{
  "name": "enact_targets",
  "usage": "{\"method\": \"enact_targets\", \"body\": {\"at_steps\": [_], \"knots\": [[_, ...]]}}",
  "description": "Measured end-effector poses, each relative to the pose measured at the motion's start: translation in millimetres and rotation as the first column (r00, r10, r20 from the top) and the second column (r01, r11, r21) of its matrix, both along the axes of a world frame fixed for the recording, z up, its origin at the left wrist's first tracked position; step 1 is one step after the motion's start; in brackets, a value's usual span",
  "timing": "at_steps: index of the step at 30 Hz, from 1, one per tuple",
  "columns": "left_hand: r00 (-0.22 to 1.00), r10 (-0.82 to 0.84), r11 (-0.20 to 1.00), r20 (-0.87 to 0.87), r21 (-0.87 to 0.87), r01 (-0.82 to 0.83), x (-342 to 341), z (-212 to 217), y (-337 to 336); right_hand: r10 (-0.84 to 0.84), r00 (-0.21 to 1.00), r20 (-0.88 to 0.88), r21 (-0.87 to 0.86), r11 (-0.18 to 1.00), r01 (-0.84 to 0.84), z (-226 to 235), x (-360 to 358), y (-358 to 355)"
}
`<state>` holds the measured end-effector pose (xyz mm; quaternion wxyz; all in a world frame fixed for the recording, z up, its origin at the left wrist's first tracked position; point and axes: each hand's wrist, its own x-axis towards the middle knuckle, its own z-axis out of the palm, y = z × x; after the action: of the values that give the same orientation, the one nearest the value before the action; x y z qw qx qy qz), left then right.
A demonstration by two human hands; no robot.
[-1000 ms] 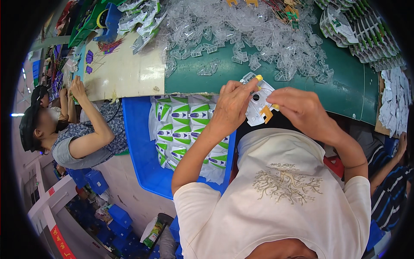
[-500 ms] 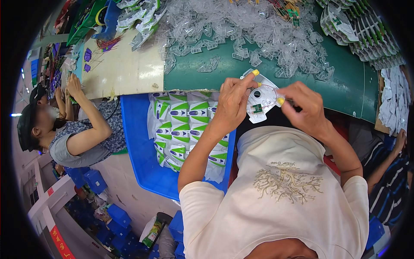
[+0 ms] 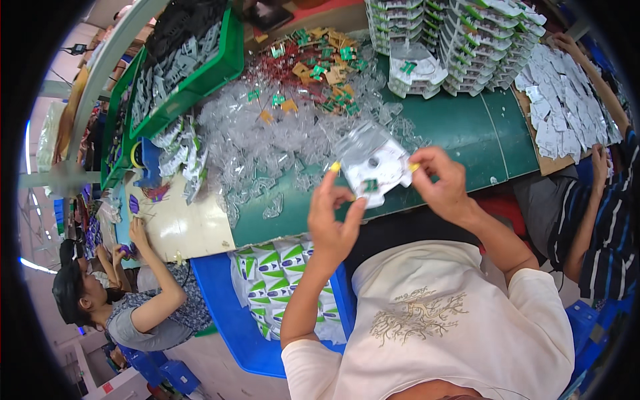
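A white plastic housing (image 3: 393,175) is held up between my hands at the bench's near edge. It has a round dark hole, a small green circuit board (image 3: 369,185) at its lower part and a greyish, see-through-looking upper end. My left hand (image 3: 333,223) grips its left side, index finger at the edge and thumb by the lower corner. My right hand (image 3: 441,187) pinches the right edge between thumb and index finger. Yellow covers sit on some of my fingertips. The housing is slightly blurred, so fine wiring on it cannot be made out.
Clear plastic pieces (image 3: 267,127) heap on the green bench (image 3: 460,127), with small green boards (image 3: 317,70) behind. Stacked housings (image 3: 480,47) stand at the back right. A blue bin (image 3: 240,343) of white-green parts sits below left. Co-workers (image 3: 143,300) work on either side.
My view has shifted to show more of the bench's far side. My left hand has moved from the housing's top to its left side. My right hand, blurred before, now grips the right edge.
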<state>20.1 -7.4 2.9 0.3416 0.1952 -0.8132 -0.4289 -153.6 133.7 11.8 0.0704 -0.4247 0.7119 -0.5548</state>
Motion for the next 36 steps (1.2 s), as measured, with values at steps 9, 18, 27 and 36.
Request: {"method": "enact_targets", "body": {"at_steps": [9,18,27,36], "knots": [[0.998,-0.068,0.997,0.011,0.033,0.068,-170.5,21.9,-17.3,-0.266,0.931,0.251,-0.157,0.938,0.310,-1.3,-100.5,-16.6],[0.993,0.040,0.999,0.107,-0.012,-0.039,-221.1,22.4,-39.2,-0.239,0.945,0.222,-0.134,0.953,0.272,-5.8,-88.8,2.0],[0.999,0.003,0.999,-0.046,0.055,-0.001,-178.6,19.1,-17.7,-0.166,0.957,0.239,-0.024,0.984,0.176,6.1,-81.5,-1.9],[0.995,0.100,0.994,0.002,0.054,-0.100,-25.5,-4.1,24.5,0.059,0.931,-0.359,0.033,0.998,-0.051,22.7,-84.0,-151.6]]}}
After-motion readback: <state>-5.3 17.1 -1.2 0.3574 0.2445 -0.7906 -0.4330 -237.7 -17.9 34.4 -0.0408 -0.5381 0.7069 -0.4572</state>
